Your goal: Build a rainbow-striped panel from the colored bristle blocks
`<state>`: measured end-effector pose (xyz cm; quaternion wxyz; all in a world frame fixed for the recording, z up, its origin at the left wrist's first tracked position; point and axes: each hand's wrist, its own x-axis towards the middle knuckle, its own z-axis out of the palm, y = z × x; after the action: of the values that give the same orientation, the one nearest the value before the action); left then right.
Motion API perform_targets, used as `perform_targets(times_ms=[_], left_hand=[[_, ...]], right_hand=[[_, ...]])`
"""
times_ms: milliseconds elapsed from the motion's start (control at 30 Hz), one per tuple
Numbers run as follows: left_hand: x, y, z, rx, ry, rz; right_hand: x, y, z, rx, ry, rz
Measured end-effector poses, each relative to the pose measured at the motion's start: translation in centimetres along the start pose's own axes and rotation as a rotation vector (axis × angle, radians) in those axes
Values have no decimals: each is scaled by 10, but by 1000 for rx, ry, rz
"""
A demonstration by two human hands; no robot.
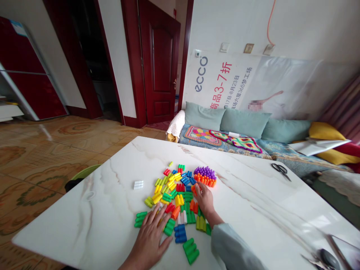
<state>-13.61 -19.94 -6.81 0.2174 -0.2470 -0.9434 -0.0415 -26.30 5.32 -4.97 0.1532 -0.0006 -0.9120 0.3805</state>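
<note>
A loose pile of coloured plastic blocks, each like a short row of joined round-ended tubes, lies on the white marble-patterned table. My left hand rests palm down at the pile's near left edge, fingers spread over red, green and white blocks. At the pile's right side, my right hand has its fingertips closed on an orange block. Just beyond it stands a tight group with purple blocks behind orange blocks, round ends up. Nearest me lie a blue block and a green block.
A white block lies apart on the left. Black scissors sit near the far right edge. Keys and a phone lie at the near right. Behind the table is a sofa with cushions; a green basin is at the left edge.
</note>
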Motion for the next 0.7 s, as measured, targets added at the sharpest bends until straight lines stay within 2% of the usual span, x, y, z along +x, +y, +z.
perform_targets(times_ms=[200,333,467,567,700], left_hand=[[-1,-1,0,11,13,13],[-2,-1,1,-4,13,8],[-1,0,1,-16,-10,-5],[0,0,1,-23,-18,-6],[1,-1,0,-38,-7,-5]], right_hand=[[6,-19,19,82,-42,31],[6,-23,11,152,-49,-86],[7,-12,-10,-76,70,-94],[9,3,-20,-195,44,-98],[9,20,-17,-164,8,-113]])
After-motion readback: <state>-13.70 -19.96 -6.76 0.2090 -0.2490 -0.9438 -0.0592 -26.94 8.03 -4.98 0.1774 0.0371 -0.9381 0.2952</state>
